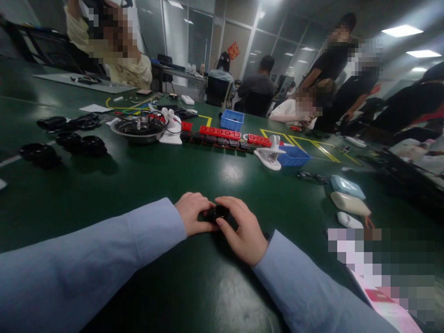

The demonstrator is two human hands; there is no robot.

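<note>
Your left hand (194, 212) and right hand (244, 229) meet at a small black piece (221, 212) with a round opening facing up. It sits on your side of the row of red blocks (220, 133), in front of the row's middle. Your right hand grips it between thumb and fingers, and your left hand closes on its left side. Your fingers hide much of it, so you cannot tell whether it touches the green worktop (145, 185).

At the row's left end stands a white clamp (171, 132), with a metal bowl (135, 137) just beyond it, holding dark cable. Farther left of the row lie several black rounded parts (92, 144). A second white clamp (268, 159) stands at the row's right end, just beside a blue bin (294, 157); another blue bin (231, 124) is behind the row. To the right of the row, nearer you, come glasses (314, 176), a light blue packet (348, 187), a cream pouch (350, 203) and a white case (349, 220). Beyond the row, people sit and stand.
</note>
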